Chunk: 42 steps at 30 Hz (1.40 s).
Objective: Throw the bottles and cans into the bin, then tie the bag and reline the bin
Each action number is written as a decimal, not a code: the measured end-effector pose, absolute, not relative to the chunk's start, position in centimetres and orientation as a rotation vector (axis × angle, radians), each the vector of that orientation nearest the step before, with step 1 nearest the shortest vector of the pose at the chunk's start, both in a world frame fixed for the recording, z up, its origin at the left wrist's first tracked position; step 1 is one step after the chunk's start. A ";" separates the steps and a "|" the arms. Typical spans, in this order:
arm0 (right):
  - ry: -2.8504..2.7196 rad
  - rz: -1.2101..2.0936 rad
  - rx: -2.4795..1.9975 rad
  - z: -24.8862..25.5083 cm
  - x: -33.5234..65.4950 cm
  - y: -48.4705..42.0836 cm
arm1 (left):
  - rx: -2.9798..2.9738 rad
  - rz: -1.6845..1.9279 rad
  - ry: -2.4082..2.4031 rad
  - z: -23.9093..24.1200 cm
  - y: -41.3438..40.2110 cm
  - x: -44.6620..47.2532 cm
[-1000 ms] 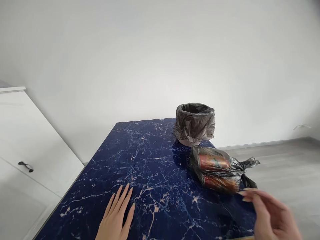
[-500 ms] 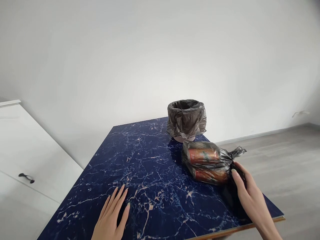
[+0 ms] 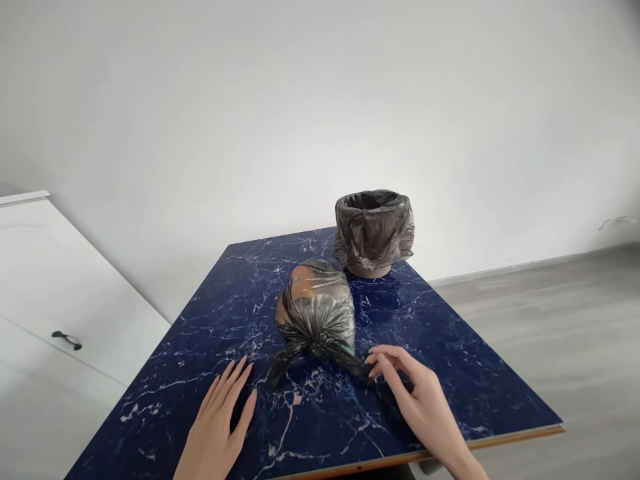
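Note:
A tied grey-black plastic bag [image 3: 316, 307] with orange cans inside lies in the middle of the blue marble-patterned table [image 3: 450, 373], its knotted end toward me. My right hand [image 3: 413, 393] pinches one of the bag's tie tails near the knot. My left hand [image 3: 223, 417] lies flat on the table with fingers stretched out, just left of the other tail and not touching it. Behind the bag stands a small bin [image 3: 374, 230] lined with a dark plastic bag, open at the top.
A white cabinet [image 3: 45, 280] with a dark handle [image 3: 67, 339] stands at the left of the table. A white wall rises behind. Grey floor [image 3: 565, 320] lies to the right. The table's wooden front edge [image 3: 450, 450] is close to me.
My right hand took hold of the bag at the table's right side and dragged it to the middle, turning its knot toward me. My left hand stayed flat on the table.

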State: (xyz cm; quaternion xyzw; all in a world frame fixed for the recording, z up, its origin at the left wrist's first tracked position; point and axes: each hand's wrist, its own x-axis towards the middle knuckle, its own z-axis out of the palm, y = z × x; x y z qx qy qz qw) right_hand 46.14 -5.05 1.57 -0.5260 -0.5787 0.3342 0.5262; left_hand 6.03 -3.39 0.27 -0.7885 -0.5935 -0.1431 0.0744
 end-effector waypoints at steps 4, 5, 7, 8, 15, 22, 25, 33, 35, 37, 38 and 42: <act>-1.475 0.563 -1.230 1.9 43.4 -4.7 | -2.379 -0.445 -1.795 0.2 -3.6 6.1; -1.517 0.498 -1.222 2.1 42.8 -4.5 | -2.382 -0.449 -1.795 0.2 -3.6 6.2; -1.629 0.390 -1.217 2.6 41.4 -3.7 | -2.393 -0.461 -1.784 0.1 -3.8 6.4; -1.688 0.346 -1.224 2.8 40.8 -3.3 | -2.398 -0.473 -1.776 0.1 -3.9 6.4; -1.861 0.277 -1.286 2.9 36.1 -0.5 | -2.410 -0.533 -1.791 0.2 -4.4 6.8; -1.907 0.488 -1.259 5.0 32.9 -1.5 | -2.305 -1.008 -1.759 2.2 -5.7 8.5; -1.942 0.656 -1.208 6.7 32.3 -2.6 | -2.321 -1.177 -1.765 3.4 -5.5 9.7; -1.852 0.989 -1.097 8.0 32.8 -4.1 | -2.387 -1.127 -1.757 3.4 -3.8 11.8; -1.808 0.997 -1.091 7.7 33.0 -4.1 | -2.374 -1.150 -1.691 3.7 -3.7 12.4; -1.767 0.985 -1.065 7.4 33.2 -4.1 | -2.377 -1.174 -1.613 4.1 -3.6 13.0; -1.746 0.975 -1.053 7.2 33.4 -4.1 | -2.385 -1.184 -1.584 4.3 -3.7 13.2; -1.719 0.898 -1.104 7.1 34.1 -4.4 | -2.431 -1.202 -1.584 4.7 -4.3 13.6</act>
